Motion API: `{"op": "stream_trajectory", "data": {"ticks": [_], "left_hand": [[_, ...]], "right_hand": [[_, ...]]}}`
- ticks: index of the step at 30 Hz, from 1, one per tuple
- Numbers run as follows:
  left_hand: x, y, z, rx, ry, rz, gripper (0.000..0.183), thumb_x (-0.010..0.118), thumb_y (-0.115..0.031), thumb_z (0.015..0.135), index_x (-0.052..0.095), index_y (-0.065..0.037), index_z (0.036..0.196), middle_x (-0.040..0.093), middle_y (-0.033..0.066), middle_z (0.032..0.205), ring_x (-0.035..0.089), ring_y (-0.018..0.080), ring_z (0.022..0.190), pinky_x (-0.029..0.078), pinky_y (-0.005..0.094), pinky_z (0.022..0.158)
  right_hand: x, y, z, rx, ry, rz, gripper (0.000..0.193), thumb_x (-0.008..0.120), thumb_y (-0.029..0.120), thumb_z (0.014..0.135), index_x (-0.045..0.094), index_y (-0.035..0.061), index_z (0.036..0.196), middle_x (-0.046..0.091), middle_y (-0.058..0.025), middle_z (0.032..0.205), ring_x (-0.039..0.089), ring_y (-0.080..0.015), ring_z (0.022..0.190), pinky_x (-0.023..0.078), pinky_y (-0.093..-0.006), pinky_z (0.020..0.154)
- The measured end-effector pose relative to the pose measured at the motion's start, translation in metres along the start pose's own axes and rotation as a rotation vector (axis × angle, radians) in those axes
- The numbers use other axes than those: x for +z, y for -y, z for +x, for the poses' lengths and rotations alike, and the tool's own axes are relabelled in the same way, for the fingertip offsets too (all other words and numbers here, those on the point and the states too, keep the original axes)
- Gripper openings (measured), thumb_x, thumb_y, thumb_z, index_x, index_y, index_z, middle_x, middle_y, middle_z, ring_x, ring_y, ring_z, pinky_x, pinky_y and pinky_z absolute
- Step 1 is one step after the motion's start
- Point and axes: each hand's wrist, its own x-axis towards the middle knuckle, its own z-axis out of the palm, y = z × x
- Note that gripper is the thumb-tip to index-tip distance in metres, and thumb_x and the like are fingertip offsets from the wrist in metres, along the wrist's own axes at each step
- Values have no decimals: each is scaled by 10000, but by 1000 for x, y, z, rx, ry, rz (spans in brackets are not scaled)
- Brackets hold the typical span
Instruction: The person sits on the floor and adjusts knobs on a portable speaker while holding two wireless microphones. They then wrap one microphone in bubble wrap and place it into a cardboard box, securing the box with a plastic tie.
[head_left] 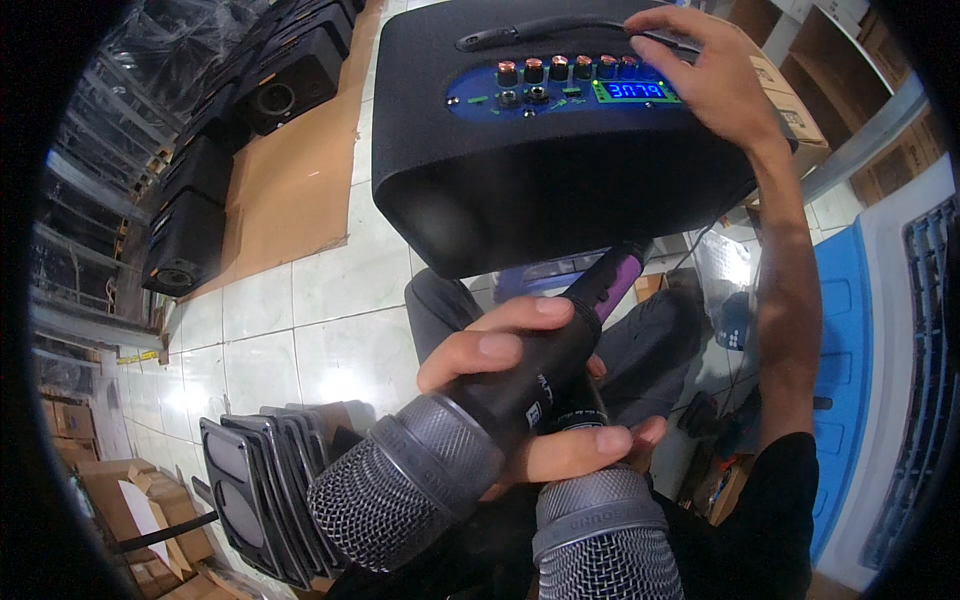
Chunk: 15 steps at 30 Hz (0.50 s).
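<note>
Two black wireless microphones with grey mesh heads are gripped together in my left hand, mesh ends toward me. The left microphone has a purple band near its far end and lies across my fingers. Beside it, the right microphone shows mainly its head; much of its body is hidden. Ahead stands a large black portable speaker. My right hand reaches to its top, with thumb and index finger around the right part of the black carrying handle. Under the handle are a lit blue display and several copper-topped knobs.
Several black speakers line the left beside brown cardboard on the tiled floor. Stacked black-framed grilles stand at lower left, near open cardboard boxes. A blue and white plastic piece is at right. My legs are crossed below the speaker.
</note>
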Motion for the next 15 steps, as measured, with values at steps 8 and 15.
{"op": "stream_trajectory", "data": {"ticks": [8, 15], "left_hand": [[-7, -2, -6, 29, -23, 82, 812, 868, -51, 676, 353, -210, 1284, 424, 123, 1313, 538, 358, 1152, 534, 426, 910], [-11, -5, -6, -6, 23, 140, 937, 796, 43, 626, 293, -302, 1337, 326, 130, 1430, 560, 463, 1105, 537, 577, 885]], "right_hand": [[41, 5, 30, -335, 156, 163, 211, 639, 133, 872, 664, 28, 1053, 674, -132, 990, 648, -251, 943, 501, -339, 869], [24, -2, 14, -52, 218, 167, 235, 607, 199, 932, 668, 106, 1140, 669, -100, 1123, 623, -255, 1095, 475, -379, 1003]]}}
